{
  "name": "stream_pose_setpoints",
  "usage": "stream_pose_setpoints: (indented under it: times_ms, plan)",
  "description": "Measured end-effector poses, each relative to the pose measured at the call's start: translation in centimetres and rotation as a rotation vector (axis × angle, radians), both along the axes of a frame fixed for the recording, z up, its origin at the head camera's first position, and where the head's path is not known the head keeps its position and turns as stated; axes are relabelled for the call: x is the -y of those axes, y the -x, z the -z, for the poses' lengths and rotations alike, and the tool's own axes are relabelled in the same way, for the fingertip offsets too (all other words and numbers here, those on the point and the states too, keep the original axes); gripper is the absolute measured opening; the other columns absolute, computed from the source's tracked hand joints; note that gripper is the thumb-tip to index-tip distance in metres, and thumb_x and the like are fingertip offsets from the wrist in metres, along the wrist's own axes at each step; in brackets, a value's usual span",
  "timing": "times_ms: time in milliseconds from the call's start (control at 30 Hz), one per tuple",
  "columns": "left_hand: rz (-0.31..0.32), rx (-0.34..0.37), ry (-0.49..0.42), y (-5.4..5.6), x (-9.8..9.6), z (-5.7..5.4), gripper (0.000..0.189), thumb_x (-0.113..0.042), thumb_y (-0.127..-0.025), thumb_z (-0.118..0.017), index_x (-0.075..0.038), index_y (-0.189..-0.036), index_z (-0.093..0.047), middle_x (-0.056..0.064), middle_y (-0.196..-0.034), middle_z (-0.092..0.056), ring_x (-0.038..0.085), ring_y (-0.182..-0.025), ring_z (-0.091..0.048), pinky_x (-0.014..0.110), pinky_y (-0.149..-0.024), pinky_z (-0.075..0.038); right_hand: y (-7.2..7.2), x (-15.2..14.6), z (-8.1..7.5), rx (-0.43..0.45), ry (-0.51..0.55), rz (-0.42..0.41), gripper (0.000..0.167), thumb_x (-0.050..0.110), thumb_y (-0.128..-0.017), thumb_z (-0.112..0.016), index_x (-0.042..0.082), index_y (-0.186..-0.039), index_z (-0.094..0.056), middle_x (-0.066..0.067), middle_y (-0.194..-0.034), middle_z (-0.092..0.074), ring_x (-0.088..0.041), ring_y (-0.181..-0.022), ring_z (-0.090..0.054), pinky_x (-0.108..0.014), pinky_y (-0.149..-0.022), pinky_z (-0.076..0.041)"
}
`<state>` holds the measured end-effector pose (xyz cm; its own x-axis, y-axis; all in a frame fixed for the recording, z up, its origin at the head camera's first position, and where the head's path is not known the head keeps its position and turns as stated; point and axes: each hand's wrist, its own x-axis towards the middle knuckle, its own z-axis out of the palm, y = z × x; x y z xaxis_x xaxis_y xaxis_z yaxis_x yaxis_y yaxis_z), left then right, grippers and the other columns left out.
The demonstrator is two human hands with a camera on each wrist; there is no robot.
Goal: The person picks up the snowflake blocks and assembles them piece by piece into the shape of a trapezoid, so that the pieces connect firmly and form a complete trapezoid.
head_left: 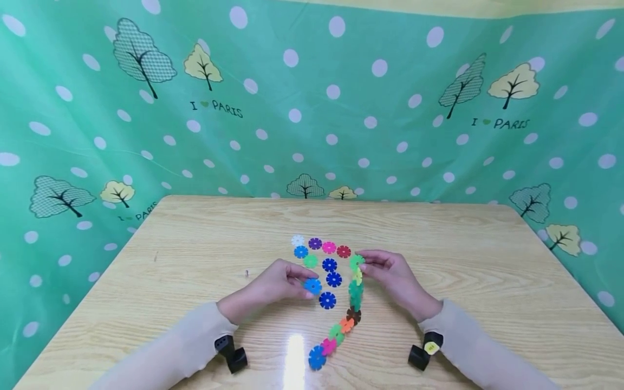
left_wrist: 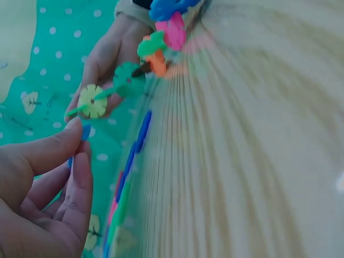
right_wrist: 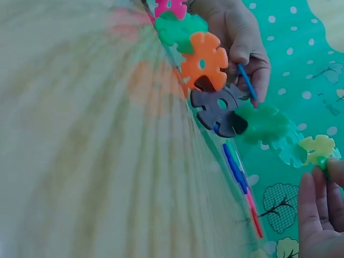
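Observation:
My left hand pinches a light blue notched plastic disc between thumb and fingers, just above the table. With my right hand I grip a green disc at the far end of a chain of interlocked discs. Yellow-green, teal, a brown disc, an orange disc, green and pink pieces follow along it, down to a blue disc at the near end. Between the hands lie loose dark blue discs, one of them close to the left fingers. The left wrist view shows the pinched blue disc edge-on.
Behind them lie more loose discs: a white disc, a purple disc, a pink disc, a red disc, blue and green ones. A small scrap sits left on the wooden table. A green curtain hangs behind.

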<state>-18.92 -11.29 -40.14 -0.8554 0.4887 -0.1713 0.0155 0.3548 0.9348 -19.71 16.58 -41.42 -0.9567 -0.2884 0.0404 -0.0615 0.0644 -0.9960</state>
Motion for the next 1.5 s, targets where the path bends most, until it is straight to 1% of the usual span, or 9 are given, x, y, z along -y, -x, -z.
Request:
stream_pose_setpoints:
  times_ms: [200, 367, 433, 600, 767, 867, 1100, 1333, 1500]
  plan:
    - [-0.030, 0.017, -0.065, -0.5, -1.6, -0.4, 0.039, -0.011, -0.076, -0.077, -0.004, -0.113, -0.067, 0.005, -0.083, -0.070, 0.009, -0.062, -0.061, 0.021, -0.059, -0.050, 0.2, -0.2, 0.1, -0.027, -0.034, -0.031, 0.026, -0.001, -0.085, -0.064, -0.010, -0.109, -0.058, 0.000, -0.090, -0.068, -0.012, -0.080, -0.066, -0.029, -0.076, -0.056]
    - [-0.057, 0.009, -0.069, -0.7, -2.5, -0.6, 0.036, -0.012, -0.077, -0.078, -0.003, -0.111, -0.068, 0.006, -0.078, -0.070, 0.009, -0.061, -0.060, 0.020, -0.057, -0.048, 0.2, -0.1, 0.0, -0.013, -0.058, -0.057, 0.027, 0.005, -0.082, -0.069, -0.007, -0.104, -0.060, -0.003, -0.089, -0.068, -0.013, -0.080, -0.066, -0.027, -0.076, -0.056]
    - [-0.073, 0.013, -0.068, -0.8, -2.9, -0.6, 0.036, -0.012, -0.076, -0.078, -0.004, -0.110, -0.069, 0.004, -0.081, -0.070, 0.010, -0.065, -0.063, 0.021, -0.060, -0.051, 0.1, 0.0, -0.1, -0.017, -0.066, -0.067, 0.028, 0.006, -0.082, -0.070, -0.008, -0.104, -0.059, -0.004, -0.089, -0.068, -0.013, -0.079, -0.065, -0.027, -0.075, -0.056]
    - [-0.108, 0.100, -0.104, -0.9, -3.6, -0.6, 0.035, -0.013, -0.077, -0.078, -0.005, -0.110, -0.069, 0.004, -0.092, -0.068, 0.012, -0.079, -0.065, 0.025, -0.070, -0.055, -0.2, 0.2, -0.3, -0.018, -0.103, -0.079, 0.028, 0.006, -0.080, -0.071, -0.007, -0.102, -0.060, -0.011, -0.090, -0.067, -0.014, -0.079, -0.065, -0.026, -0.074, -0.056]
    - [-0.128, 0.190, -0.189, -0.9, -4.1, -0.7, 0.037, -0.008, -0.079, -0.075, -0.002, -0.114, -0.066, 0.006, -0.093, -0.068, 0.013, -0.081, -0.066, 0.030, -0.075, -0.057, -0.5, 0.5, -0.5, -0.033, -0.130, -0.088, 0.027, 0.009, -0.081, -0.072, -0.006, -0.100, -0.060, -0.014, -0.090, -0.067, -0.015, -0.079, -0.065, -0.027, -0.074, -0.056]
    - [-0.135, 0.208, -0.213, -1.0, -4.2, -0.8, 0.038, -0.007, -0.079, -0.074, 0.000, -0.115, -0.065, 0.006, -0.092, -0.070, 0.012, -0.081, -0.067, 0.032, -0.075, -0.057, -0.6, 0.5, -0.5, -0.053, -0.109, -0.097, 0.026, 0.008, -0.081, -0.072, -0.007, -0.098, -0.060, -0.014, -0.089, -0.067, -0.015, -0.078, -0.066, -0.027, -0.073, -0.056]
    - [-0.154, 0.251, -0.209, -1.1, -4.3, -0.9, 0.037, -0.009, -0.080, -0.074, -0.002, -0.116, -0.065, 0.003, -0.089, -0.070, 0.011, -0.081, -0.067, 0.032, -0.076, -0.057, -0.8, 0.6, -0.4, -0.072, -0.074, -0.106, 0.022, 0.005, -0.081, -0.071, -0.010, -0.093, -0.059, -0.010, -0.085, -0.068, -0.013, -0.075, -0.066, -0.028, -0.072, -0.057]
    - [-0.121, 0.287, -0.210, -0.9, -4.4, -1.0, 0.037, -0.007, -0.081, -0.073, -0.002, -0.117, -0.065, 0.005, -0.090, -0.070, 0.012, -0.081, -0.067, 0.032, -0.078, -0.056, -0.9, 0.7, -0.5, -0.085, -0.068, -0.128, 0.018, 0.005, -0.081, -0.071, -0.009, -0.089, -0.062, -0.007, -0.081, -0.069, -0.014, -0.073, -0.066, -0.028, -0.070, -0.056]
    - [-0.091, 0.309, -0.220, -0.7, -4.2, -1.3, 0.033, -0.005, -0.086, -0.067, 0.001, -0.118, -0.063, 0.014, -0.097, -0.071, 0.012, -0.080, -0.068, 0.031, -0.079, -0.056, -0.9, 0.7, -0.6, -0.092, -0.068, -0.125, 0.018, 0.007, -0.081, -0.073, -0.008, -0.086, -0.064, -0.004, -0.078, -0.070, -0.014, -0.071, -0.067, -0.028, -0.068, -0.056]
